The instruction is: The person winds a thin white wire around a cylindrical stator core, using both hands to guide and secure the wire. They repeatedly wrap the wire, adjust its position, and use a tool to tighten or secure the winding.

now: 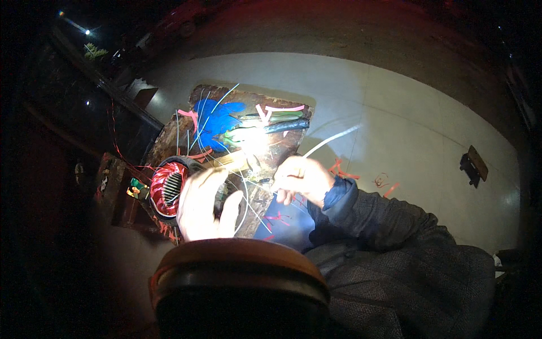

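Observation:
A round motor stator (169, 189) with red-and-white windings and a dark slotted core lies at the left of the work board. My left hand (203, 200) rests over its right side, thumb apart from the fingers; glare washes the hand out, and it hides part of the stator. To the right, my right hand (302, 181) is closed in a pinch on a thin pale cord. A thicker white cord (333, 140) arcs up and right from behind this hand. Loose pale strands (248, 200) run between the hands.
The worn wooden board (175, 138) bears blue sheet pieces (217, 121), a dark-handled tool (288, 125) and pink strips (284, 108). Red scraps (381, 181) litter the pale floor (418, 135). A small wooden object (474, 166) stands far right. Red wires (116, 141) trail at left.

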### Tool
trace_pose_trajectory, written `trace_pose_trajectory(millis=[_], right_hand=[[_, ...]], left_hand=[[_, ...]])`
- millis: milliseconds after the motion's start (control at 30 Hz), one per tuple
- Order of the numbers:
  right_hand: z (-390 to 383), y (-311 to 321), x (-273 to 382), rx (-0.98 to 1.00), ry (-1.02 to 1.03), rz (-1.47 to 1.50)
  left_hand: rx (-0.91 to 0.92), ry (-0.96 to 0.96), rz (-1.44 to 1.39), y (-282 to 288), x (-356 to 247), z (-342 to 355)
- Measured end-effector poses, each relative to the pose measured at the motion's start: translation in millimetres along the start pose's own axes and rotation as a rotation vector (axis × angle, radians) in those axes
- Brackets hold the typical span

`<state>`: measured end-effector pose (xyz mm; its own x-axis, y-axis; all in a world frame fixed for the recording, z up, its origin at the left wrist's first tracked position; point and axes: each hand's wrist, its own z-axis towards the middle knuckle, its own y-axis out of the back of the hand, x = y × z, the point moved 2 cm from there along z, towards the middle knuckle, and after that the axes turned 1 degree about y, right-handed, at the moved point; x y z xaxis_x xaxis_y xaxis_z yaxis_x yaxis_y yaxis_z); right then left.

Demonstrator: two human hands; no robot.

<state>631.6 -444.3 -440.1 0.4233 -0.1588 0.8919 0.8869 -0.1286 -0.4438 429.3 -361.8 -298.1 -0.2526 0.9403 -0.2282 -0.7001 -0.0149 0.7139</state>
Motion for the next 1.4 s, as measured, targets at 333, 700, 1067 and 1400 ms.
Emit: trace_pose_trajectory(millis=[333, 700, 1067, 1400], right_hand=[[-11, 26, 46, -0.168, 0.215, 0.008], [-18, -1, 51, -0.053, 0.285, 0.051], [-19, -16, 51, -0.057, 0.26, -0.026], [3, -31, 44, -0.109, 0.283, -0.067]], left_hand=[[0.231, -0.08, -0.092, -38, 2, 32], [0.191, -0.018, -0.038, -29, -19, 22], [0.116, -0.058, -0.128, -26, -18, 19], [0.107, 0.186, -0.26, -1, 14, 1]])
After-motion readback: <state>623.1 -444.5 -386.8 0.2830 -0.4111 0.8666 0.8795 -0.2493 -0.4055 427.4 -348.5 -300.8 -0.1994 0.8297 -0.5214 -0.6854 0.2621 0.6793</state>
